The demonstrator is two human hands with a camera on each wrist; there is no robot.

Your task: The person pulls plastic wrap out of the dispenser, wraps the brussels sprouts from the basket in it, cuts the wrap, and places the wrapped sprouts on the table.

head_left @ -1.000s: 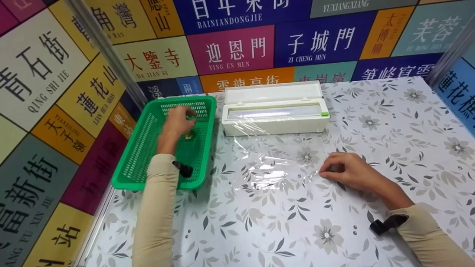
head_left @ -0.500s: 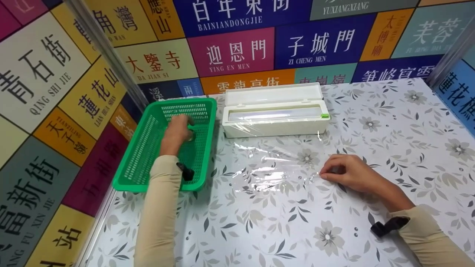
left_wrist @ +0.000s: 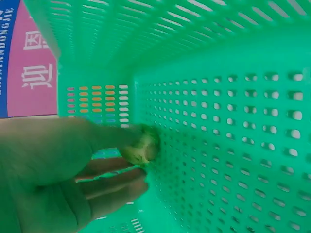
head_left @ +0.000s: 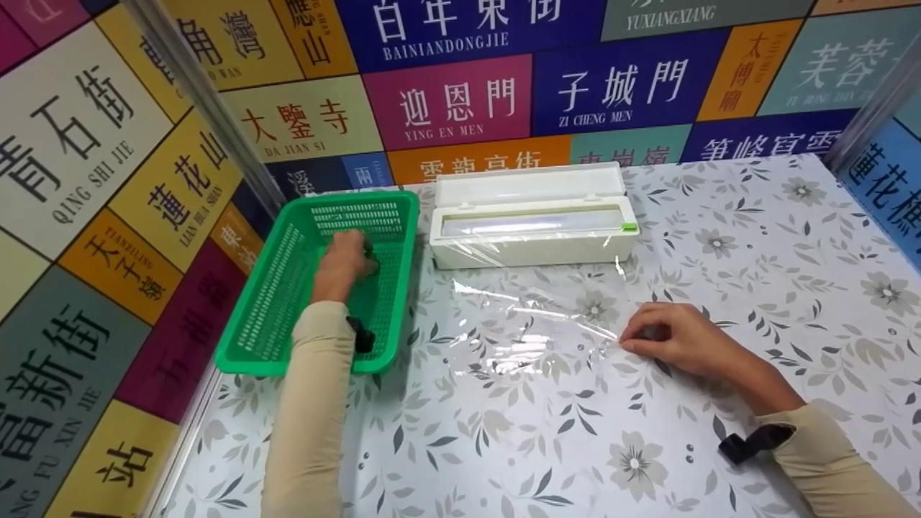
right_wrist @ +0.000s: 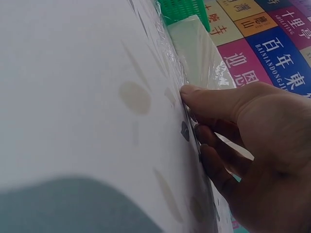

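Note:
My left hand (head_left: 344,262) reaches down inside the green plastic basket (head_left: 403,309). In the left wrist view, its thumb and fingers close round a small roundish yellow-green piece (left_wrist: 146,146) that looks like produce; its kind is unclear. The head view shows that piece mostly hidden by the hand. Over on the right, my right hand (head_left: 673,334) pinches the front right corner of a clear sheet of cling film (head_left: 529,338) between thumb and forefinger. The film lies over the table and runs back to a white cling film box (head_left: 532,248).
The box's lid (head_left: 529,183) stands raised behind its roll, and a green tab (head_left: 629,226) sits at the box's right end. A floral cloth (head_left: 633,460) covers the table. Printed panels (head_left: 460,93) wall the back and left sides.
My left hand has lowered into the basket, onto the yellow-green piece that showed below it earlier. My right hand keeps its pinch on the film, almost still.

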